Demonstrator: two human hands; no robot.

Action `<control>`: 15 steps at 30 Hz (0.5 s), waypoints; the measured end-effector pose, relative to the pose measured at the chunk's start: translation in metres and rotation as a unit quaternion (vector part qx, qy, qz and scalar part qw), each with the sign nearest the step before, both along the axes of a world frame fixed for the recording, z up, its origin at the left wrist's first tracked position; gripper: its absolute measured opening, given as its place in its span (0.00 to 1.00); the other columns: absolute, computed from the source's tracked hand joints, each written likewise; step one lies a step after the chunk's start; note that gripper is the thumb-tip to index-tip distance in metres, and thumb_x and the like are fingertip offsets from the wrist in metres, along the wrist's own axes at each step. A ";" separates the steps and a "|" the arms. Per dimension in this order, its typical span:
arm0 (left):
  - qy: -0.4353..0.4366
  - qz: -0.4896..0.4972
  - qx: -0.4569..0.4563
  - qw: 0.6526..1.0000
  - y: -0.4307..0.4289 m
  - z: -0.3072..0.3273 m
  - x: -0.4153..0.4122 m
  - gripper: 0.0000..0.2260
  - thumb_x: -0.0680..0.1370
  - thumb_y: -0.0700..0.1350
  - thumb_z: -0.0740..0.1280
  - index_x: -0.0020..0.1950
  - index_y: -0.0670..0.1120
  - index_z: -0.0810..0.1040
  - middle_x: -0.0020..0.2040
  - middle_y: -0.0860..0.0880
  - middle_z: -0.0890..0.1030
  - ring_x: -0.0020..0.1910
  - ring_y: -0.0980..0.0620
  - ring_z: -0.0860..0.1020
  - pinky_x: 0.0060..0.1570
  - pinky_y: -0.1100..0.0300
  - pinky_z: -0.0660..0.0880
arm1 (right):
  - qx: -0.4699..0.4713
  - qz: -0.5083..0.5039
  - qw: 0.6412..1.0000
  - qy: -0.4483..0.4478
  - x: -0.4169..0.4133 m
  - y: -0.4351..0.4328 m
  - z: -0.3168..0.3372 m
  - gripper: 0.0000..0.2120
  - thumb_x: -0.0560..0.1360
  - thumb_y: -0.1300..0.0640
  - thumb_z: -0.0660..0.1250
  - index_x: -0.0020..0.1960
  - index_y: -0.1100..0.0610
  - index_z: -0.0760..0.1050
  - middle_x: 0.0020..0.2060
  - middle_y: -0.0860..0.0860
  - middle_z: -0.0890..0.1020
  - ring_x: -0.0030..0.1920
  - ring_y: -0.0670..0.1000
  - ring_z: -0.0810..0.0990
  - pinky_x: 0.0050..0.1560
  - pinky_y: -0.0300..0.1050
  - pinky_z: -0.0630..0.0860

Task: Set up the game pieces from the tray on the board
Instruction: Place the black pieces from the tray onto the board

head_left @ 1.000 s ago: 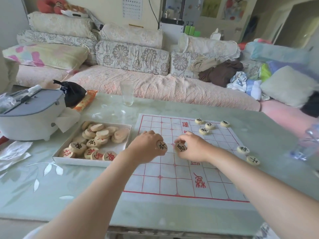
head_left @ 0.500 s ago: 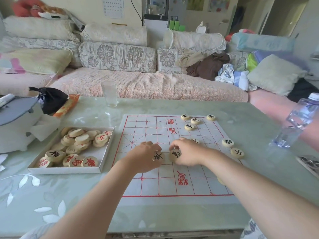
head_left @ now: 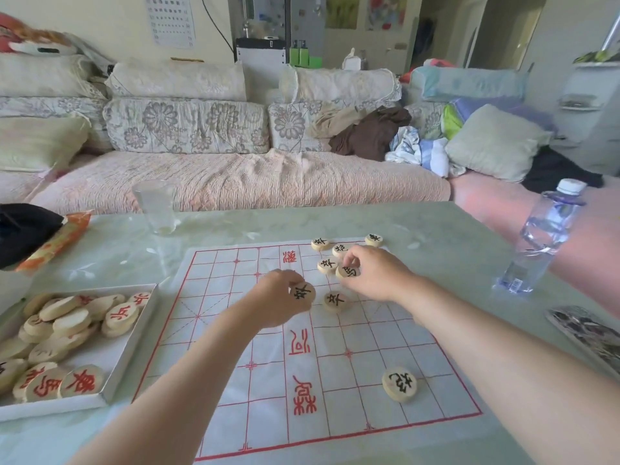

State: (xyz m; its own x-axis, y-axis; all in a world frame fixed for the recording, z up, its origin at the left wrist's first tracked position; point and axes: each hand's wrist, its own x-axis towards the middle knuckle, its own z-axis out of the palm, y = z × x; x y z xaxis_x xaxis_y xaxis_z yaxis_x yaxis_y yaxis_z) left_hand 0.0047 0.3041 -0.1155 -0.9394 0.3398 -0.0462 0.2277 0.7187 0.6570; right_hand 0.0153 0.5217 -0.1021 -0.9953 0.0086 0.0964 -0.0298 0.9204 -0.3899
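1. Two hands over the board: left hand pinches one black-marked piece.
2. Right hand pinches another piece.
3. Tray of pieces sits left of the board.

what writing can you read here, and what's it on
"卒" black, lying piece
"馬" black, pinched piece in right hand
"車" red, tray piece
"河" red, board
held piece in left hand: unsure
wall chart, bottle label: too blurred
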 end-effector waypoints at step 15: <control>0.028 0.034 -0.092 0.995 0.064 -0.028 -0.073 0.21 0.77 0.54 0.64 0.68 0.49 0.70 0.61 0.49 0.72 0.51 0.48 0.74 0.43 0.58 0.72 | 0.032 -0.168 0.985 0.031 -0.078 0.104 -0.035 0.13 0.74 0.46 0.69 0.56 0.49 0.75 0.55 0.47 0.81 0.55 0.53 0.79 0.49 0.45 0.72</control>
